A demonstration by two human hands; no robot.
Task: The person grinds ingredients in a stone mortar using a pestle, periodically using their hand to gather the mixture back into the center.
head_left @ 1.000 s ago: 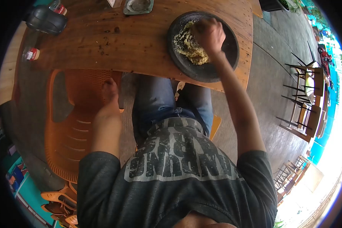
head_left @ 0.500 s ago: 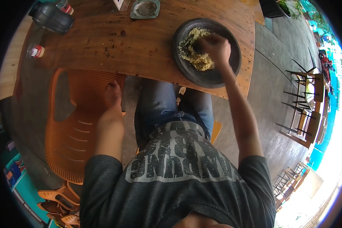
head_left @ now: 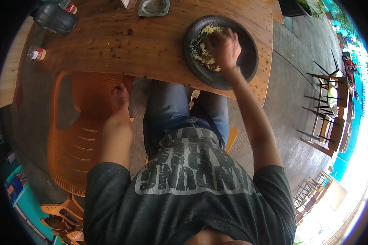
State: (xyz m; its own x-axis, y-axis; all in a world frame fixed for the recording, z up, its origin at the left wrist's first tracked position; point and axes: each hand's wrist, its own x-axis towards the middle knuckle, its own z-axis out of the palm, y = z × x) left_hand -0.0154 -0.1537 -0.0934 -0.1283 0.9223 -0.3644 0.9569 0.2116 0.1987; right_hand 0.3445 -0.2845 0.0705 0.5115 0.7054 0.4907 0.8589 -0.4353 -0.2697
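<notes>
A wide, dark stone mortar (head_left: 249, 61) rests near the right end of the wooden table. Yellowish, coarse mash (head_left: 208, 61) lies along its left inner side, partly covered by my hand. Over the mash, my right hand (head_left: 225, 50) is closed around a dark pestle, which is mostly hidden under the fingers. My left hand (head_left: 120, 97) hangs just below the table's front edge, above an orange plastic chair (head_left: 69, 143). Its fingers are loosely bent and slightly apart, and nothing shows in them.
The wooden table (head_left: 151, 53) carries a square ashtray (head_left: 154, 6), a dark bottle (head_left: 55, 18) and small labelled cups (head_left: 38, 53) toward the left. Wooden chairs (head_left: 337, 130) stand off to the right. A potted plant (head_left: 300, 8) is beyond the table's far right corner.
My right hand has shifted slightly left in the mortar and now covers more of the mash's right side. The whole view has drifted a little. My left hand stays below the table edge.
</notes>
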